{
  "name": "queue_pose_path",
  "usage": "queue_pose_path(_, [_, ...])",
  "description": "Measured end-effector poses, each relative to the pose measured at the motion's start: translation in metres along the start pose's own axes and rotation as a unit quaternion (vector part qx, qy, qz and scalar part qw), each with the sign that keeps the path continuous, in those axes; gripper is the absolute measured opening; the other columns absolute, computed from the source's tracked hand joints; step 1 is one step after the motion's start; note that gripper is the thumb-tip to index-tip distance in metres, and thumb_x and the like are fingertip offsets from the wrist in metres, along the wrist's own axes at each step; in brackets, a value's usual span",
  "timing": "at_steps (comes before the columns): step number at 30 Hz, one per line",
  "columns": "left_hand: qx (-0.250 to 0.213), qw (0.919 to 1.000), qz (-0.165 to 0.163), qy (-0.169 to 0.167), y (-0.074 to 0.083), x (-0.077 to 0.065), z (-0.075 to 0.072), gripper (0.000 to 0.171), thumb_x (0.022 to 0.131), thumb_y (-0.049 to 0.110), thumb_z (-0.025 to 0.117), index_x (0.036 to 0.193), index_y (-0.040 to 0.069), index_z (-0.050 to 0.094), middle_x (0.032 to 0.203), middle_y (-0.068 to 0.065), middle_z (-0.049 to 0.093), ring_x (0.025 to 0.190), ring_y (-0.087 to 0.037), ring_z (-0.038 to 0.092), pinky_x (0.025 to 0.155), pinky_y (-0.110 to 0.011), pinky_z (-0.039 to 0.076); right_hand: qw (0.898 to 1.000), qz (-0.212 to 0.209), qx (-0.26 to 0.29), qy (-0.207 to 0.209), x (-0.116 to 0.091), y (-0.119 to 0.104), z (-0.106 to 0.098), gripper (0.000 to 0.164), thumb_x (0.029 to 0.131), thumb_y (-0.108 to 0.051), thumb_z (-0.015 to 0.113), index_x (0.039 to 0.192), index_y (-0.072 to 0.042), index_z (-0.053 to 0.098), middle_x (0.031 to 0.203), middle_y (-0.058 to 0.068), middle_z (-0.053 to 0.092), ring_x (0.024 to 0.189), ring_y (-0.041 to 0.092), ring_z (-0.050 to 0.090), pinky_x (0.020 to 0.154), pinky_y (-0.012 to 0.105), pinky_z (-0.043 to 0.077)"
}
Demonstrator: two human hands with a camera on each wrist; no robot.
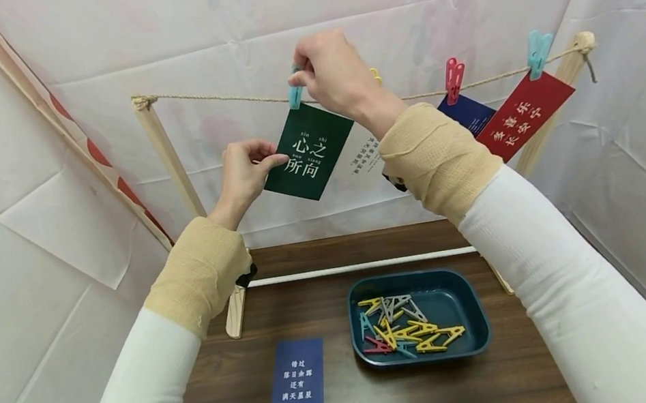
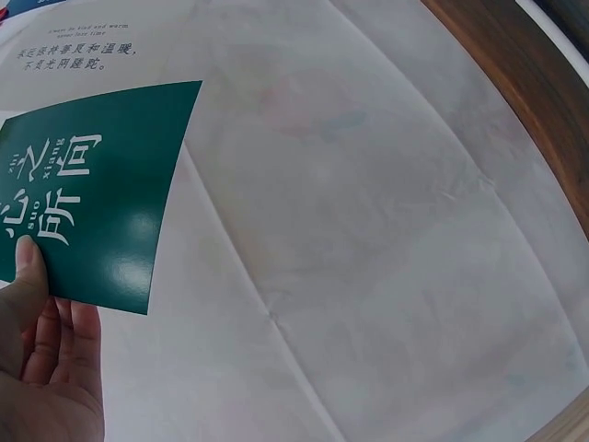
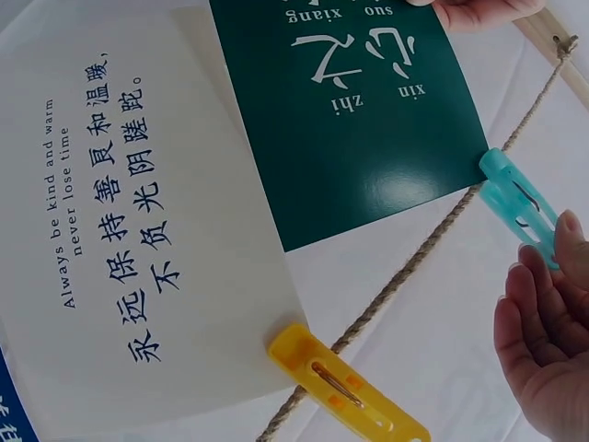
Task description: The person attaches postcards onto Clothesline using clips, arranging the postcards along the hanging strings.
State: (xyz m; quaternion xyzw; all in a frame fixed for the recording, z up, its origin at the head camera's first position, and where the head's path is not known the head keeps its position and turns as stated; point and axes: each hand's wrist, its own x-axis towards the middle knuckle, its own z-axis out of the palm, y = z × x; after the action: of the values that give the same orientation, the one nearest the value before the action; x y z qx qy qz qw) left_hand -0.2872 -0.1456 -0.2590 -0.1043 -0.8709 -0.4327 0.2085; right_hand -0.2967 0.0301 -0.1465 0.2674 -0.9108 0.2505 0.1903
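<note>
A dark green card [image 1: 327, 139] with white characters hangs tilted at the twine [image 1: 209, 98]. My left hand [image 1: 246, 171] pinches its left edge, thumb in front and fingers behind. At the card's upper corner, my right hand [image 1: 336, 75] grips the handle end of a light blue clothespin [image 3: 517, 203]. The jaws of that clothespin sit over the card's corner and the twine. Partly behind the green card hangs a white card [image 3: 198, 304] with blue writing, held on the twine by a yellow clothespin [image 3: 340, 387].
Farther right, a pink clothespin [image 1: 454, 80] holds a dark blue card [image 1: 466, 114], and another light blue clothespin [image 1: 539, 52] holds a red card [image 1: 528, 114]. Below, a dark teal tray [image 1: 464, 305] contains several clothespins. A blue card [image 1: 296, 385] lies on the wooden table [image 1: 220, 395].
</note>
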Motion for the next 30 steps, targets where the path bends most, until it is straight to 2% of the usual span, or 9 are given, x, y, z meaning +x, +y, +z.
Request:
queue_pose_path(10, [-0.002,1.0,0.009,0.001,-0.0025,-0.0013,0.0007,0.015,0.084,0.007,0.073,0.083,-0.007,0.068,0.079,-0.018,0.065,0.067,-0.013,0.054,0.059,-0.016,0.041,0.999,0.007,-0.008,-0.032,0.0008,-0.0004,0.0012,0.018,0.094,-0.015,0.06,0.098,0.002,0.066,0.095,0.01,0.064,0.08,0.016,0.054,0.064,0.022,0.039])
queue_pose_path(21, [-0.002,1.0,0.005,-0.001,-0.0055,-0.0016,0.0035,0.015,0.084,0.007,0.073,0.083,-0.007,0.068,0.079,-0.017,0.065,0.068,-0.014,0.054,0.06,-0.018,0.041,0.998,0.014,-0.015,-0.06,0.002,-0.0003,0.0028,0.018,0.094,-0.015,0.061,0.094,0.002,0.067,0.097,0.01,0.064,0.08,0.016,0.055,0.064,0.022,0.041])
queue_pose_path(30, [-0.009,0.9999,0.012,0.0,-0.0052,-0.0012,0.0048,0.015,0.084,0.006,0.073,0.082,-0.008,0.067,0.079,-0.018,0.064,0.068,-0.014,0.053,0.06,-0.018,0.04,0.996,0.011,-0.029,-0.079,0.0034,0.0004,0.0024,0.019,0.095,-0.016,0.06,0.096,0.002,0.066,0.097,0.01,0.065,0.078,0.017,0.056,0.065,0.023,0.043])
